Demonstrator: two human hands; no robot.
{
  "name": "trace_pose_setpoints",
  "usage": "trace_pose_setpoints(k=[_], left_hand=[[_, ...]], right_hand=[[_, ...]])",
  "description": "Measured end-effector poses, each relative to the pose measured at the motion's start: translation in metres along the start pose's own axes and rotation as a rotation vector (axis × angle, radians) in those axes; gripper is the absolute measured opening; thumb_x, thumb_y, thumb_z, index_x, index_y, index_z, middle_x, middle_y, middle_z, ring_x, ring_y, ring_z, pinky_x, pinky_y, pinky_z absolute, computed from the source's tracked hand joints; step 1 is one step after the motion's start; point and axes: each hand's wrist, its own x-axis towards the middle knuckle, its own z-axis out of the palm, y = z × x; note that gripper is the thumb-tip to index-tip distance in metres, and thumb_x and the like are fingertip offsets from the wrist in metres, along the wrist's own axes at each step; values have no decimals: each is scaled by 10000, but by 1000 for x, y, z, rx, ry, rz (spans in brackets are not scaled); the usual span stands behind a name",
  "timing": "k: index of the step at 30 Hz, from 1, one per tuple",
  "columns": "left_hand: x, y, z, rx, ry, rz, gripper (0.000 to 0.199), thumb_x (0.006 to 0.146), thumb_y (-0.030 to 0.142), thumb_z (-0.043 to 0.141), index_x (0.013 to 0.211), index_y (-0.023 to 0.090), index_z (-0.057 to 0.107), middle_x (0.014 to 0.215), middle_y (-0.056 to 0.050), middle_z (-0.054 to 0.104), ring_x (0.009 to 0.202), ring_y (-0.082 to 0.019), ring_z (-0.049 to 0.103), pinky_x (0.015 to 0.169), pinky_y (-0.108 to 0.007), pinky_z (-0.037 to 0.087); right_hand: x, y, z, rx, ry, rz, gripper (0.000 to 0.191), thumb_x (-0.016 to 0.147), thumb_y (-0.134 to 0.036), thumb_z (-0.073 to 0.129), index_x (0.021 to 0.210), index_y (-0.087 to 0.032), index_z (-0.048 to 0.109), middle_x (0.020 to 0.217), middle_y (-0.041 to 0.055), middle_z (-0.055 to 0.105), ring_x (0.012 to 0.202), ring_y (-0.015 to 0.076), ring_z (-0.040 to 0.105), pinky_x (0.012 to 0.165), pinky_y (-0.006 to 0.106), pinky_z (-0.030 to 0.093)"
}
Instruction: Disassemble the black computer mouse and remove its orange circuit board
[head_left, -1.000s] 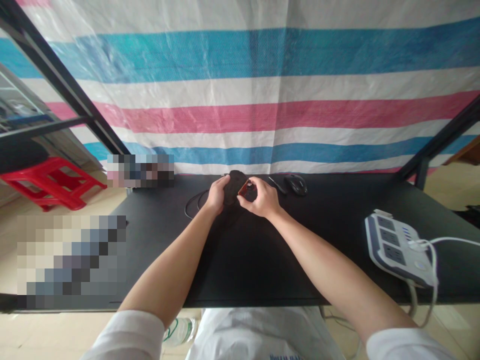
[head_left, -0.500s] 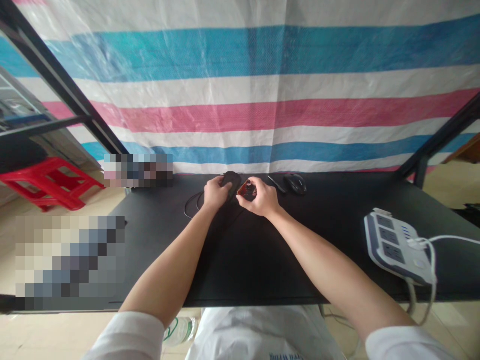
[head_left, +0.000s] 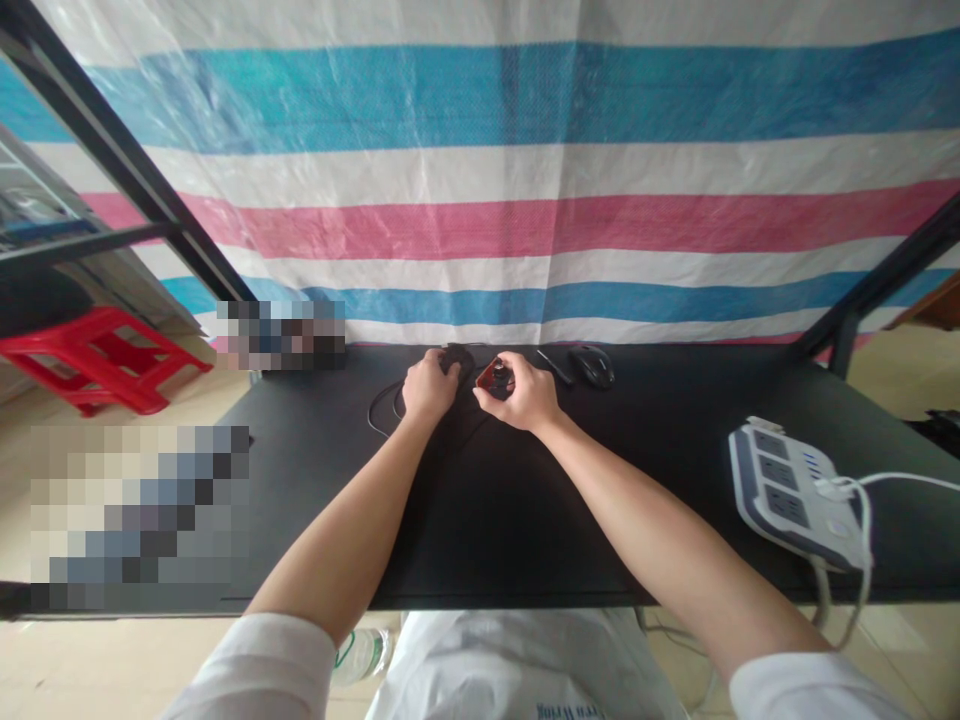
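My left hand [head_left: 431, 388] is closed around a black mouse [head_left: 455, 362] near the back of the black table. A thin black cable [head_left: 385, 405] curls on the table beside that hand. In my right hand [head_left: 523, 390], pinched between thumb and fingers, is a small dark part with a reddish-brown face [head_left: 489, 376]; its exact kind is unclear. The two hands are close together but apart. Just right of my right hand lie a thin dark tool with a light tip [head_left: 555, 368] and another black mouse [head_left: 592, 367].
A white power strip [head_left: 799, 495] with plugged-in white cables sits at the right of the black table [head_left: 487, 540]. Behind it hangs a striped plastic sheet [head_left: 450, 225]. A red stool [head_left: 112, 350] stands at left. Below the front edge is a clear bottle [head_left: 360, 655].
My left hand has shifted slightly left and turned, so the mouse in it tips lower and less of it shows. My right hand has hardly moved.
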Motion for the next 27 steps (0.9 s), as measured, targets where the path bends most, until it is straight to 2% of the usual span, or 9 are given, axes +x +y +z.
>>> trace_pose_setpoints(k=[7, 11, 17, 19, 23, 25, 27], left_hand=[[3, -6, 5, -24, 54, 33, 360, 843, 186, 492, 1182, 157, 607, 1153, -203, 683, 1111, -366, 626, 940, -458, 447], [4, -6, 5, 0, 20, 18, 380, 845, 173, 458, 1196, 135, 598, 1138, -220, 683, 1094, -379, 634, 911, -462, 454], [0, -6, 3, 117, -12, 24, 387, 823, 184, 484, 1183, 129, 614, 1188, -222, 650, 1114, -375, 626, 942, -465, 448], [-3, -5, 3, 146, -2, 32, 398, 817, 189, 492, 1191, 125, 610, 1210, -226, 632, 1126, -379, 615, 963, -477, 435], [-7, 1, 2, 115, 67, 78, 403, 814, 202, 513, 1198, 126, 609, 1228, -220, 620, 1153, -376, 588, 992, -479, 411], [-9, 5, 1, 6, 97, 135, 354, 823, 217, 515, 1143, 133, 640, 1199, -197, 642, 1121, -342, 603, 986, -435, 417], [-12, 11, 2, -181, 80, 172, 254, 834, 255, 521, 999, 156, 687, 1055, -149, 694, 999, -292, 638, 927, -374, 441]], right_hand=[[1, -4, -4, 24, 14, 12, 527, 778, -583, 607, 1106, -170, 608, 909, 96, 758, 731, 219, 721, 686, 313, 578], [2, -9, -12, 86, 56, 26, 527, 760, -576, 605, 1097, -170, 603, 899, 91, 758, 623, 184, 690, 641, 301, 579], [8, -11, -24, 182, 136, 130, 539, 743, -575, 614, 1092, -164, 593, 877, 83, 750, 579, 168, 668, 586, 288, 563], [11, -11, -26, 195, 115, 168, 527, 752, -580, 615, 1076, -166, 598, 864, 80, 752, 566, 168, 664, 579, 289, 557], [11, -8, -35, 192, -24, 156, 489, 763, -569, 651, 1061, -183, 617, 862, 69, 762, 635, 191, 698, 638, 301, 572], [7, -4, -40, 178, -65, 128, 494, 755, -554, 675, 1078, -183, 629, 880, 70, 763, 679, 202, 708, 675, 312, 582], [0, -1, -44, 164, -75, 116, 511, 753, -538, 686, 1112, -177, 637, 915, 77, 758, 682, 198, 701, 687, 320, 588]])
